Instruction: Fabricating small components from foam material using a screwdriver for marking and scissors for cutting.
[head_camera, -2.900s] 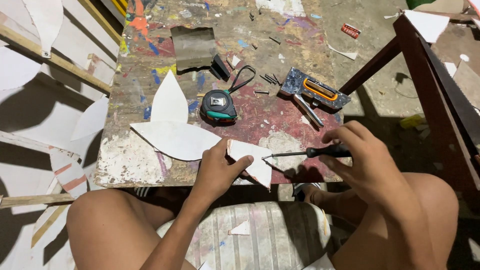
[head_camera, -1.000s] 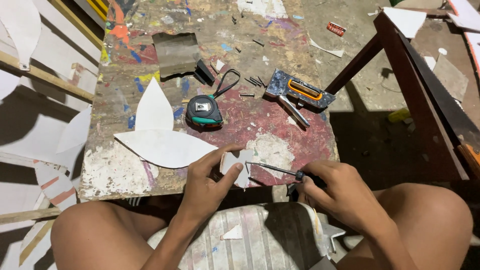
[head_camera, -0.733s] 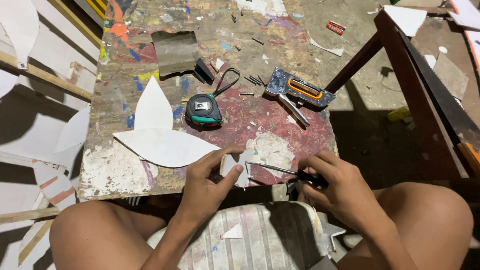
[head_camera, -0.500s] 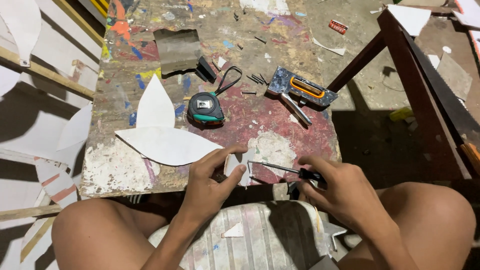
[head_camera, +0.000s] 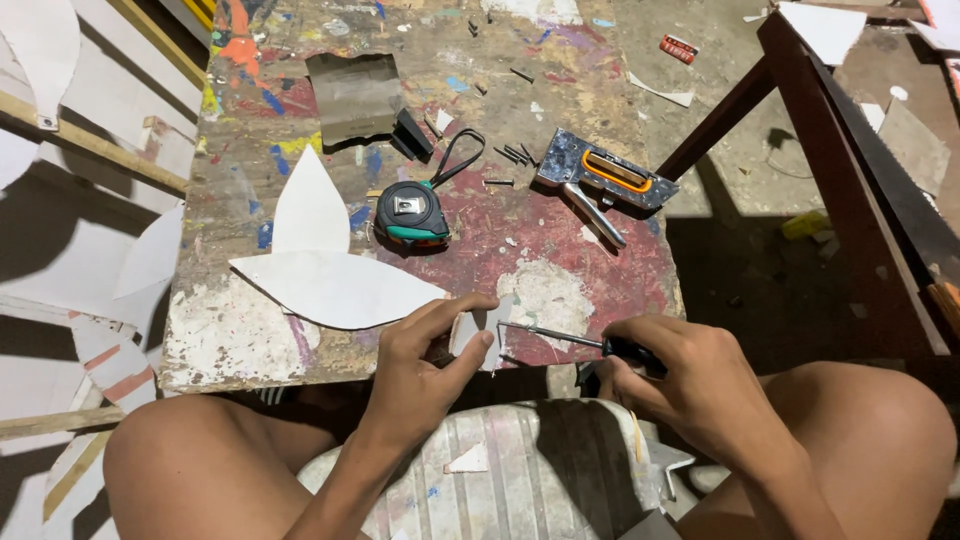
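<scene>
My left hand pinches a small white cardboard piece at the near edge of the paint-stained board. My right hand grips the dark handle of a thin metal tool, a slim blade or awl whose tip points left and touches that piece. Two white leaf-shaped cutouts lie just left of my left hand: a wide one and a pointed one behind it.
A black-and-green tape measure sits mid-board, a staple gun with an orange handle to its right, loose staples between them. A grey sandpaper sheet lies at the back. A dark wooden frame stands right; white cutouts cover the left floor.
My left hand has folded or turned the small white piece so less of it shows. My right hand with the tool has drawn a little closer to it.
</scene>
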